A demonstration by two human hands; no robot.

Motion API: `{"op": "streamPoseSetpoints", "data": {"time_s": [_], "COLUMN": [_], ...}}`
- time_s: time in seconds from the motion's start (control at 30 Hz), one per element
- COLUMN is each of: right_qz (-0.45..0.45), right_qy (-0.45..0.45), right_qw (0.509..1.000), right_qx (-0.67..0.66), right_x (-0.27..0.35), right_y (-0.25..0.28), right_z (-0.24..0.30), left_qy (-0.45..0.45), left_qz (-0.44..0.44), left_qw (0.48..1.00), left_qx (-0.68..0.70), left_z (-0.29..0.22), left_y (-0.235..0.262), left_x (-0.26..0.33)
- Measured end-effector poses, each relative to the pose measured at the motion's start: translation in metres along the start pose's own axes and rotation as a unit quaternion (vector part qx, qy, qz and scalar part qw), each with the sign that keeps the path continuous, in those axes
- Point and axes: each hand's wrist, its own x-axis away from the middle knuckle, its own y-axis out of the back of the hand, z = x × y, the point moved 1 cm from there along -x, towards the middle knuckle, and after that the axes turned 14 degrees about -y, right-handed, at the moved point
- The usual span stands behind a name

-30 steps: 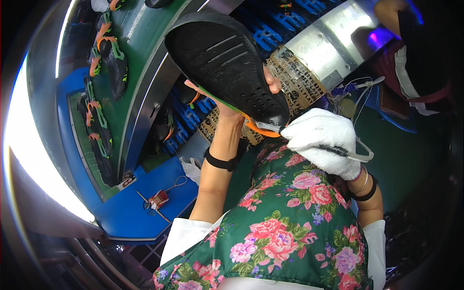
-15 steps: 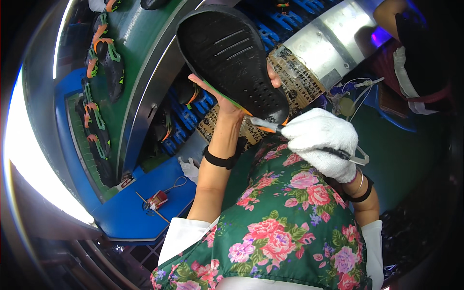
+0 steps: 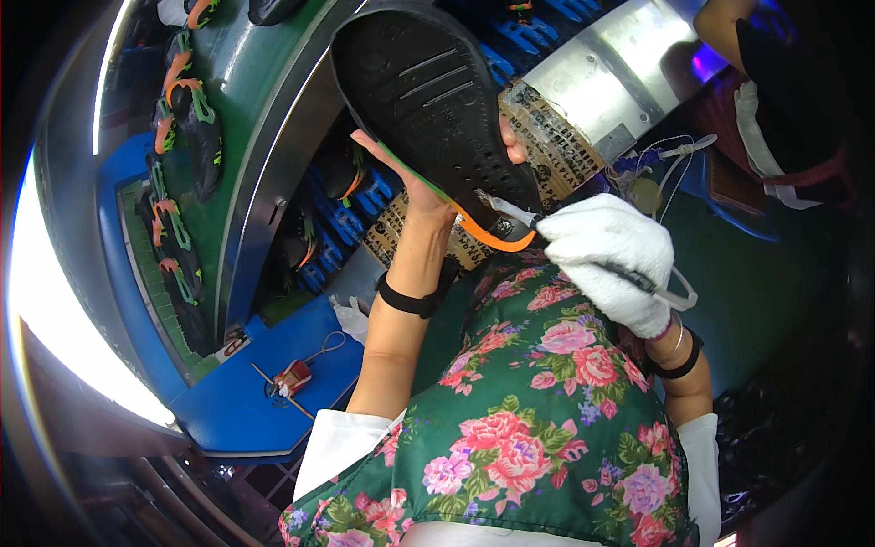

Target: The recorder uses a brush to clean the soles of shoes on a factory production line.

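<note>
My bare left hand grips a black shoe sole from underneath, fingertips showing at its right edge. The wide toe end points up and away; the narrow heel end lies nearest me. Long grooves and rows of small holes mark its face, and an orange and green band edges the heel side. In a white knit glove, my right hand is closed around a dark-handled brush. The brush's pale, whitish tip rests over the heel area, seemingly touching it.
To the left, a green conveyor carries several black shoes with orange and green straps. A blue table holds a small red object. Blue racks and a taped metal panel stand beyond. Another person's arm shows upper right.
The brush tip has moved from the heel's orange edge up onto the sole's face, beside the small holes. More of the orange band shows now. My left hand keeps its grip.
</note>
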Motion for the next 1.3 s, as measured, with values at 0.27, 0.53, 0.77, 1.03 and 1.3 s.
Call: {"op": "streamPoseSetpoints", "data": {"time_s": [0.27,0.53,0.77,1.03,1.3], "right_qz": [0.149,0.114,0.241,0.241,0.266], "right_qy": [-0.022,0.138,0.062,0.121,0.161], "right_qw": [0.983,0.978,0.968,0.962,0.939], "right_qx": [-0.102,0.11,-0.017,0.052,0.144], "right_x": [-0.008,-0.01,-0.022,-0.02,-0.025], "right_y": [0.007,-0.002,0.012,0.003,0.006], "right_z": [-0.005,-0.005,0.002,-0.01,-0.019], "left_qy": [0.04,0.111,0.187,0.278,0.362], "left_qz": [0.03,0.045,0.078,0.027,0.004], "left_qw": [0.999,0.992,0.979,0.924,0.879], "left_qx": [0.003,0.025,0.001,-0.262,-0.311], "left_z": [0.001,0.002,0.003,0.006,0.011], "left_y": [0.005,0.0,0.022,0.013,-0.007], "left_x": [-0.012,-0.014,-0.013,-0.026,-0.038]}}
